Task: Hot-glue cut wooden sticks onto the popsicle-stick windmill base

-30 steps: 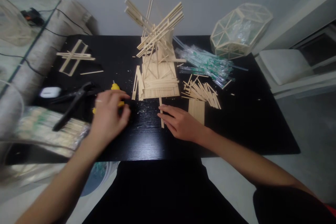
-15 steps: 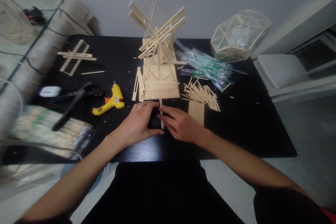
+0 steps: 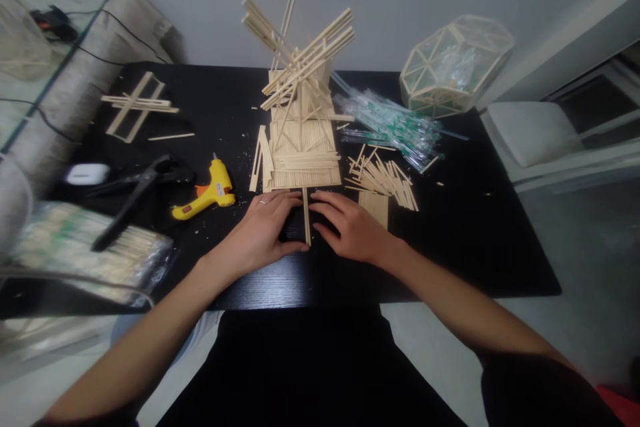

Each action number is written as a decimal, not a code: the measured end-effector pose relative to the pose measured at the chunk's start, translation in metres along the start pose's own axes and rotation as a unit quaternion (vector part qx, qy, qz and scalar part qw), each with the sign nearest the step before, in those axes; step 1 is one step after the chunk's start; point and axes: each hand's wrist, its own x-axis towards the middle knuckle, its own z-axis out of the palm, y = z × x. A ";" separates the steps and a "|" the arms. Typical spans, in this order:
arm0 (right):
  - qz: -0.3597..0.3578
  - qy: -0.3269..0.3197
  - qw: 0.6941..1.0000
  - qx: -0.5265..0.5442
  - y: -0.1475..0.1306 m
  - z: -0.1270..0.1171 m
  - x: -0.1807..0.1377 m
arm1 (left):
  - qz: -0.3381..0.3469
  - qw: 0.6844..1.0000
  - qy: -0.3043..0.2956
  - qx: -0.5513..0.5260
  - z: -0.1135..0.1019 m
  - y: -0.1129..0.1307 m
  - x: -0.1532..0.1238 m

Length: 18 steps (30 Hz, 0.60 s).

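Note:
A narrow pair of wooden sticks (image 3: 307, 217) lies on the black table in front of the windmill model (image 3: 304, 140), pointing toward me. My left hand (image 3: 267, 227) steadies the sticks from the left, fingertips by their far end and thumb by their near end. Just to their right, my right hand (image 3: 353, 227) has its fingers spread with a small gap to the sticks. Partly behind the right wrist is a flat panel of sticks (image 3: 375, 207). A heap of short stick pieces (image 3: 387, 180) lies beyond that panel.
On the left are a yellow glue gun (image 3: 207, 192), a black cutter (image 3: 135, 200), a white case (image 3: 87, 174), bagged sticks (image 3: 95, 250) and a crossed stick frame (image 3: 140, 107). Clear plastic wrappers (image 3: 390, 123) and a faceted stick-framed vessel (image 3: 455, 67) occupy the back right.
My right hand has drawn slightly right, its fingertips coming off the sticks. My left hand stays at them. The camera view has shifted a little.

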 end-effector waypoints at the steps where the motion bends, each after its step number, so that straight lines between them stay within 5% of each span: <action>1: 0.006 0.000 1.000 -0.002 0.001 -0.002 0.001 | 0.002 1.000 -0.002 0.002 0.000 0.000 0.000; 18: 0.023 -0.059 0.998 -0.007 0.005 -0.006 0.011 | 0.025 0.999 -0.022 0.010 0.001 -0.003 0.002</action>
